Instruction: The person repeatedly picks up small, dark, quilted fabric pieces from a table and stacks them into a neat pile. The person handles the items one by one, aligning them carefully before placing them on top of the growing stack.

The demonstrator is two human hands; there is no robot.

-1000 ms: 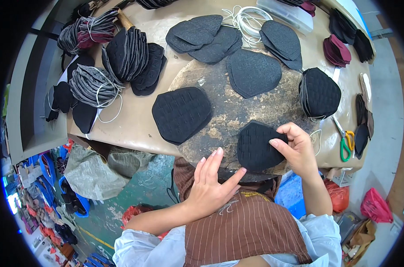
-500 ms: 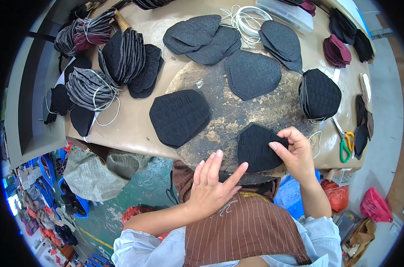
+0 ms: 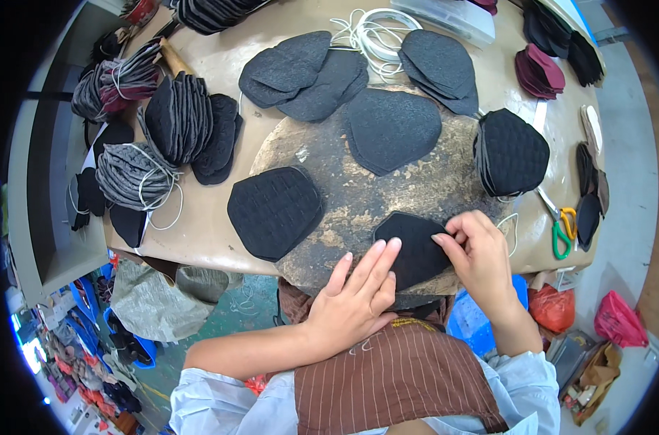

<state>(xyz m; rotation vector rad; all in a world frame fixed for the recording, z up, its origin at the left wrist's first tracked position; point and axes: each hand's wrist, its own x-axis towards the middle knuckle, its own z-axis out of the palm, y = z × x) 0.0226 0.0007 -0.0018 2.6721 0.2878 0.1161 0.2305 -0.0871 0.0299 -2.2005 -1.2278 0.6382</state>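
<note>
A black shaped fabric piece (image 3: 416,250), part of what looks like a small stack, lies at the near edge of a worn round board (image 3: 344,217). My right hand (image 3: 483,254) pinches its right edge between thumb and fingers. Stretched out, the fingers of my left hand (image 3: 355,293) rest against its left edge, holding nothing. To the left sits a stack of black quilted pieces (image 3: 275,214). Smoother black pieces (image 3: 394,130) lie farther back on the board. A corded bundle of black quilted pieces (image 3: 514,152) stands at the board's right.
Green-and-orange scissors (image 3: 562,235) lie to the right, near maroon pieces (image 3: 540,72). A coil of white cord (image 3: 391,36) sits at the back beside loose black pieces (image 3: 442,65). Tied grey bundles (image 3: 137,174) crowd the left of the brown-covered table (image 3: 206,225).
My left hand has moved right and up, its fingertips now at the fabric piece's edge. My right hand still pinches the right edge. The whole view has shifted slightly.
</note>
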